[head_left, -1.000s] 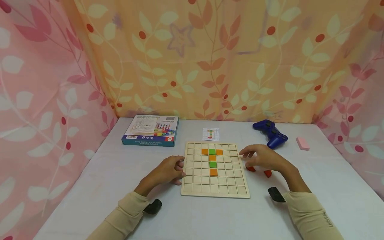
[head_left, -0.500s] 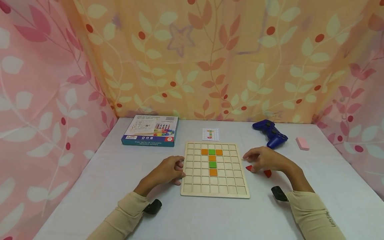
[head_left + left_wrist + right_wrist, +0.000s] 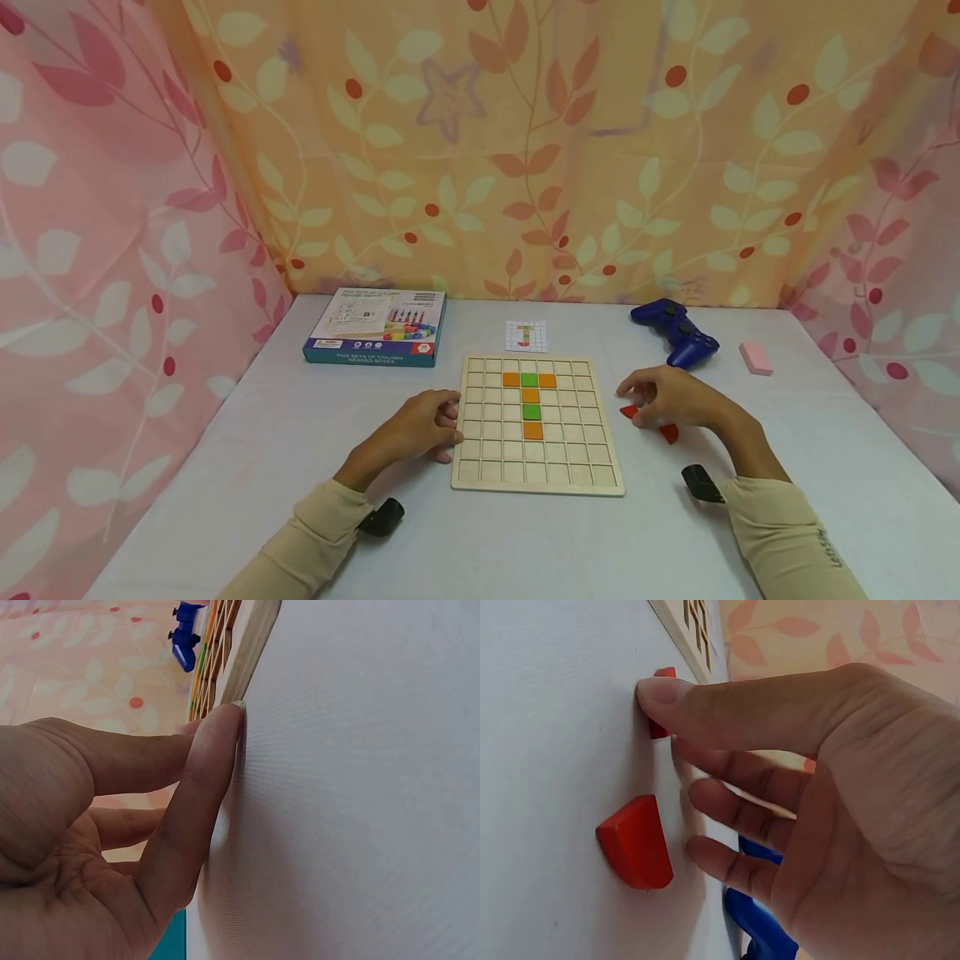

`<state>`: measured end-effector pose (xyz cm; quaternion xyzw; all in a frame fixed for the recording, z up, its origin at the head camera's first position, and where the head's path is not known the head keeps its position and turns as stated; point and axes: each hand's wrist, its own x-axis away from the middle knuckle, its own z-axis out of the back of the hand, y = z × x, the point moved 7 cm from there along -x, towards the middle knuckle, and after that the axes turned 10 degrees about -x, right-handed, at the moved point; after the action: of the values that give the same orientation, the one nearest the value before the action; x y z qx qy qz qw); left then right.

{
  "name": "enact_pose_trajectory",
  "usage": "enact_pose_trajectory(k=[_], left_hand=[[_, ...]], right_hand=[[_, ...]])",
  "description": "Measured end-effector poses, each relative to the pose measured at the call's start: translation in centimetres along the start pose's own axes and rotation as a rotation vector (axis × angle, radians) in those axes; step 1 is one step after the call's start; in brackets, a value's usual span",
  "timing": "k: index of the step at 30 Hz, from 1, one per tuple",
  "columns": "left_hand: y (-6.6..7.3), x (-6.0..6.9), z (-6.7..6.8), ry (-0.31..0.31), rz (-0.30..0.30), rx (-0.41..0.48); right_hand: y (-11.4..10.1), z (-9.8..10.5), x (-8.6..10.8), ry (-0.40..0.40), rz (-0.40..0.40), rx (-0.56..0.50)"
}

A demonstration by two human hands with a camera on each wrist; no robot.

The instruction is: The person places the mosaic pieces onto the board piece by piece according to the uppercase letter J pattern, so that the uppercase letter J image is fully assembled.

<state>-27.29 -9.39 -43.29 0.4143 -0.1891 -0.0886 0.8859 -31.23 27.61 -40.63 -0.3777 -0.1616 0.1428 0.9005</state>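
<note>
In the head view, the left hand (image 3: pixel 422 425) rests against the left edge of a wooden grid board (image 3: pixel 480 475). Orange tiles (image 3: pixel 533 431) and green tiles (image 3: pixel 532 412) form a T on the board. Close up, a fingertip (image 3: pixel 225 724) of the left hand touches the board's side (image 3: pixel 251 645). Right of the board, the thumb of the right hand (image 3: pixel 675 395) touches a small red block (image 3: pixel 628 412); its other fingers are spread and loosely bent. The thumb covers part of this block (image 3: pixel 660 727). A second red block (image 3: pixel 669 433), quarter-round in shape, lies beside the hand (image 3: pixel 637 840).
Behind the board lies a pattern card (image 3: pixel 527 336). A blue game controller (image 3: pixel 678 333) and a pink block (image 3: pixel 756 359) stand at the back right. At the back left is a flat toy box (image 3: pixel 375 327). Floral curtains (image 3: pixel 450 167) bound the white table (image 3: pixel 540 550).
The right hand has moved right and slightly toward the person. The red block at its thumb has shifted and turned a little. The left hand and board have stayed in place.
</note>
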Motion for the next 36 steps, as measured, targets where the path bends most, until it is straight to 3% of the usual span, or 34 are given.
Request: enact_pose_trajectory(k=[23, 30, 36], left_hand=[[-0.1, -0.1, 0.0, 0.000, -0.002, 0.017], [0.0, -0.1, 0.0, -0.003, -0.003, 0.017], [0.1, 0.0, 0.0, 0.001, -0.007, 0.013]], right_hand=[[0.3, 0.1, -0.2, 0.026, 0.004, 0.075], [-0.1, 0.0, -0.5, 0.055, 0.045, 0.094], [-1.8, -0.7, -0.8, 0.067, 0.123, 0.082]])
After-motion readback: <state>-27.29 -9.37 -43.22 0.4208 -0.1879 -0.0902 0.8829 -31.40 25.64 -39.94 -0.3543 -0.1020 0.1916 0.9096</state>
